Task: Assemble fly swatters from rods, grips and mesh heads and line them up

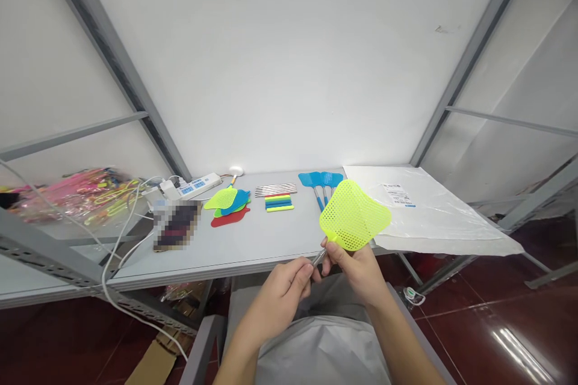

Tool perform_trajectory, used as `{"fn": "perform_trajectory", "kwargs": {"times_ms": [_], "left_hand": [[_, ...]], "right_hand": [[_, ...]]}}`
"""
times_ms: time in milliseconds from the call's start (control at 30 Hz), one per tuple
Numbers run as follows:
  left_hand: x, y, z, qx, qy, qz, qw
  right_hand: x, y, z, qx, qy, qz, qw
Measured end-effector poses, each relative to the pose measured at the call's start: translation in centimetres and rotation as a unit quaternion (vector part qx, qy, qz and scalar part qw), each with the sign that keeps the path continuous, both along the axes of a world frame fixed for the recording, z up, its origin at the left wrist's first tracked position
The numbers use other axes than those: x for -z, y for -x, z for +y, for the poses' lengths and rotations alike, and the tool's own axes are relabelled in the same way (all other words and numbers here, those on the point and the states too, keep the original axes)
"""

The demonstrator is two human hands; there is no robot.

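Note:
A yellow-green fly swatter head (356, 215) with a mesh of small holes is pinched at its neck by my right hand (354, 264). My left hand (286, 292) closes round a silvery metal rod (320, 256) that meets that neck. Whether the rod is fully seated in the head is hidden by my fingers. Beyond them, blue fly swatters (321, 180) with metal rods and blue grips lie on the table. Several metal rods (275, 190) lie side by side, above a row of coloured grips (279, 203). Loose swatter heads (229, 209) in yellow-green, blue, green and red are piled at left.
A white plastic bag (433, 216) covers the right end of the grey table (253, 240). At left are a power strip (200, 185), white cables (106, 277) and a blurred-out object (177, 225). Bagged colourful items (85, 192) lie farther left, beyond the metal frame (112, 48).

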State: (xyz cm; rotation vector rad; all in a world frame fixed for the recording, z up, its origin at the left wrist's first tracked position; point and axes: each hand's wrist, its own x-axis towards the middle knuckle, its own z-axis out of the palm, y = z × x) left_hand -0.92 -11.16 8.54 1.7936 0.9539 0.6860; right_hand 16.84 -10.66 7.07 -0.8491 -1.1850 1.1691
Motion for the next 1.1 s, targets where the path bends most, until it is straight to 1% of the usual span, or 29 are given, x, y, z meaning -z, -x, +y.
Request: {"fn": "perform_trajectory", "kwargs": {"times_ms": [67, 133, 267, 333, 433, 533, 633, 700, 767, 833, 900, 967, 1100], "left_hand": [[0.0, -0.2, -0.1, -0.009, 0.006, -0.002, 1.000], [-0.2, -0.4, -0.1, -0.029, -0.008, 0.006, 1.000], [-0.7, -0.9, -0.3, -0.048, -0.037, 0.017, 0.998], [-0.8, -1.1, -0.3, -0.056, -0.052, 0.020, 0.997], [-0.7, -1.2, -0.2, -0.061, -0.071, 0.042, 0.995], [-0.9, -0.5, -0.1, -0.051, -0.075, 0.095, 0.991], [-1.4, 0.6, 0.0, -0.028, -0.069, 0.134, 0.988], [-1.7, 1.3, 0.0, -0.008, -0.060, 0.146, 0.987], [-2.0, 1.9, -0.1, 0.002, -0.050, 0.156, 0.986], [-2.2, 2.2, -0.1, 0.001, -0.044, 0.163, 0.986], [-2.3, 2.3, -0.3, -0.007, -0.044, 0.164, 0.985], [-2.4, 2.2, -0.4, -0.015, -0.051, 0.162, 0.985], [-2.2, 1.5, -0.6, -0.034, -0.076, 0.153, 0.985]], "right_hand": [[0.1, -0.2, 0.2, -0.005, 0.010, 0.009, 1.000], [0.2, -0.3, 0.3, -0.016, 0.017, 0.009, 1.000], [0.3, 0.2, 0.2, -0.043, 0.011, -0.024, 0.999], [0.5, 0.8, 0.1, -0.037, 0.008, -0.035, 0.999], [0.7, 1.5, -0.1, -0.010, -0.001, -0.037, 0.999], [0.6, 1.2, -0.1, 0.028, -0.018, -0.047, 0.998], [0.1, -0.5, 0.1, 0.094, -0.025, -0.041, 0.994], [-0.2, -2.1, 0.3, 0.133, -0.025, -0.008, 0.991], [-0.5, -3.5, 0.4, 0.157, -0.027, 0.033, 0.987], [-0.8, -4.1, 0.5, 0.166, -0.028, 0.065, 0.984], [-0.8, -4.0, 0.5, 0.160, -0.023, 0.095, 0.982], [-0.7, -3.1, 0.5, 0.137, -0.011, 0.106, 0.985], [-0.1, 0.0, 0.2, 0.033, 0.025, 0.059, 0.997]]}}
